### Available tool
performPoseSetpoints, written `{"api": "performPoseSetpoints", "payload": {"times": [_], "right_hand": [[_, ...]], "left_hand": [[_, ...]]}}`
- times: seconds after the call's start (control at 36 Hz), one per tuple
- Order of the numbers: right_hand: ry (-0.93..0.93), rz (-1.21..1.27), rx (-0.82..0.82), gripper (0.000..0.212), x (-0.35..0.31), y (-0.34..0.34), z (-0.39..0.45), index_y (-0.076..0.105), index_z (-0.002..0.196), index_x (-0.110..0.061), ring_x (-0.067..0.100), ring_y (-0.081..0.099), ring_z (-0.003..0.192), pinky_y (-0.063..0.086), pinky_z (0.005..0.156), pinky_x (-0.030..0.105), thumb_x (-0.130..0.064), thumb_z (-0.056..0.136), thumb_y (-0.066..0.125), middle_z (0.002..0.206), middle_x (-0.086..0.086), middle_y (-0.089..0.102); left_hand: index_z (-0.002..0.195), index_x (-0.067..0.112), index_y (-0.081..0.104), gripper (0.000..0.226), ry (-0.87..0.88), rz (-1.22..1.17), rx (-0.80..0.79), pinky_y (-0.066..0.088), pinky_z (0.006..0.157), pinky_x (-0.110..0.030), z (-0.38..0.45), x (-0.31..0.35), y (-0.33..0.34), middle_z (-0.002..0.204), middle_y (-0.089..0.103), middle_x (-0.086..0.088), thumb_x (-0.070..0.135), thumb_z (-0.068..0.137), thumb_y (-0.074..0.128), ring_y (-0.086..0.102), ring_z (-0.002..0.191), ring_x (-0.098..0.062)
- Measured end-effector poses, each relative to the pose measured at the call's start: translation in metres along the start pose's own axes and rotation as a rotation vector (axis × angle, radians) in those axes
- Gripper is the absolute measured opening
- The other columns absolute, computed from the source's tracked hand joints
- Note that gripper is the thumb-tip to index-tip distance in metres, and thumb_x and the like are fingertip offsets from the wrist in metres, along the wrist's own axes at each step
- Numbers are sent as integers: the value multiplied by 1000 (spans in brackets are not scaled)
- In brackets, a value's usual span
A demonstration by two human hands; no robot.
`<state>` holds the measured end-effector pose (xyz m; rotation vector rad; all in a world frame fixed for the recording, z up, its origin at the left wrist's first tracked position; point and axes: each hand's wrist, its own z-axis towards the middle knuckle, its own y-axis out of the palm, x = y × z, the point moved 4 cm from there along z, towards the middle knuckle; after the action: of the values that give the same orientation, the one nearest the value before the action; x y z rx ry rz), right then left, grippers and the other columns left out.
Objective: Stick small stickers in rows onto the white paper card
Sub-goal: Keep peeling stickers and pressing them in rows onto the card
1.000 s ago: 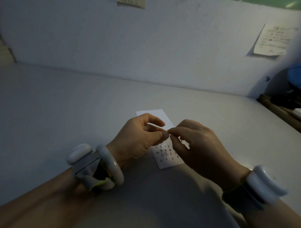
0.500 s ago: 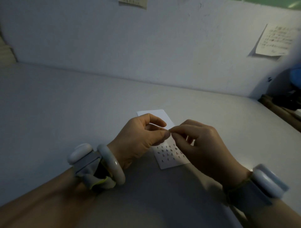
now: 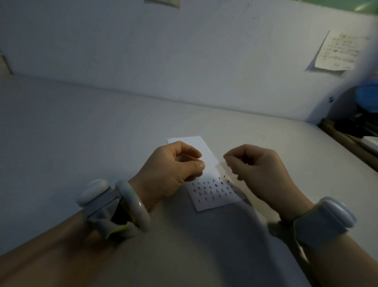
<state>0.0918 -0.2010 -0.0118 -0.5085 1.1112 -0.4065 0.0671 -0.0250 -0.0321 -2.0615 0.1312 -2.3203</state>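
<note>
Card (image 3: 206, 155) lies mid-table; left hand (image 3: 173, 172) curled over its edge, right hand (image 3: 259, 172) beside; held contents indiscernible.

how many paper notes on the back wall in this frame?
2. One handwritten note hangs at the upper right of the wall. The other note sits at the top edge, left of centre, mostly cut off by the frame. More may lie outside the view.

Handwritten note (image 3: 337, 52) on the wall, writing too blurred to read.
</note>
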Motion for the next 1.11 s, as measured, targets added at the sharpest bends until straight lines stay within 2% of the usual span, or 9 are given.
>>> {"api": "performPoseSetpoints", "payload": {"times": [0.08,0.17,0.25,0.53,0.67,0.81,0.92,1.0,1.11], "right_hand": [[-41,-238,-5,12,10,-4,4,67,81,-23,2,59,70,49,68,10,-16,86,59,77,-13,63],[-104,-443,-48,14,17,0,3,67,81,-20,2,56,71,52,69,19,-15,88,55,77,-14,58],[-178,-532,-65,16,17,4,2,67,79,-17,6,55,68,52,67,28,-16,87,53,77,-10,57],[-294,-713,-116,22,14,19,6,63,77,-13,16,50,66,48,61,36,-18,89,45,77,-1,53],[-325,-795,-192,27,10,23,3,62,80,-13,14,48,68,47,62,32,-22,92,40,80,-2,51],[-321,-852,-274,24,6,24,3,62,88,-16,13,48,73,49,66,32,-22,93,40,85,-3,50],[-309,-910,-404,17,2,25,-2,61,98,-19,13,46,83,43,67,24,-20,93,45,95,-3,47],[-308,-935,-461,21,1,23,-9,55,113,-22,15,42,94,43,76,26,-23,94,44,106,-2,42],[-275,-924,-511,28,3,20,-9,50,122,-23,17,40,103,43,88,32,-24,94,45,115,-2,41]], "left_hand": [[91,19,62,14,35,91,24,55,82,-32,2,-4,-2,89,69,-3,12,81,68,67,87,-18],[91,22,62,13,79,203,47,52,75,-20,3,-5,-3,88,68,4,16,81,68,65,86,-10],[92,23,62,11,117,283,71,50,73,-16,2,-6,-3,87,66,8,17,83,66,63,84,-7],[89,25,61,11,156,394,48,45,70,-13,5,-8,-2,84,64,12,16,84,65,61,81,-5],[82,30,58,15,158,439,52,41,65,-10,6,-10,-3,80,63,14,17,84,65,60,75,-2],[87,28,58,11,165,471,39,43,67,-11,5,-9,-2,84,62,14,19,85,64,59,79,-4],[88,27,59,10,157,482,53,43,68,-12,5,-9,-3,85,62,13,18,85,63,59,80,-4],[89,26,60,9,145,482,60,43,67,-13,5,-10,-3,84,63,12,18,85,64,60,79,-4],[86,25,61,8,122,480,70,41,62,-14,6,-11,-3,74,58,13,17,84,64,56,68,-4]]}}
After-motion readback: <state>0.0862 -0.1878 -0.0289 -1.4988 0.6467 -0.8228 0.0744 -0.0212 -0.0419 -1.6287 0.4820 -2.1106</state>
